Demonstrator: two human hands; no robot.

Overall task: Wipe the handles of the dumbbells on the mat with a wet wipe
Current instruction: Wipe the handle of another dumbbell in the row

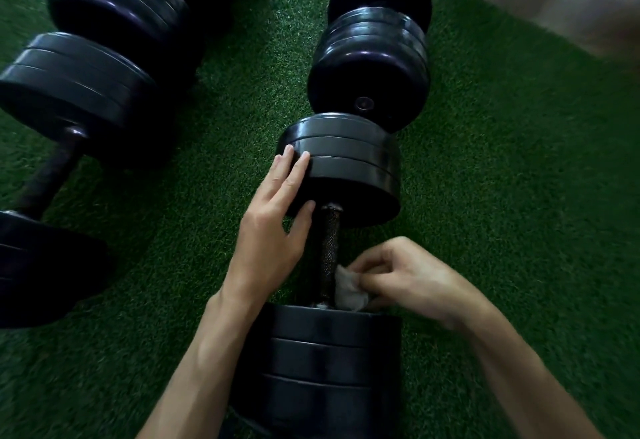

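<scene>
Steadying: my left hand (273, 220) lies flat, fingers straight, on the dumbbell (341, 175) so it cannot roll.
Wiping: right-hand fingers (375, 274) pinch the wipe (348, 288) against the handle (328, 251).

The left hand (273, 227) is held flat, fingers straight and spread, thumb extended, forearm reaching up from the lower edge. The right hand (401, 276) is curled, fingertips pinched together, wrist bent inward from the right.
</scene>
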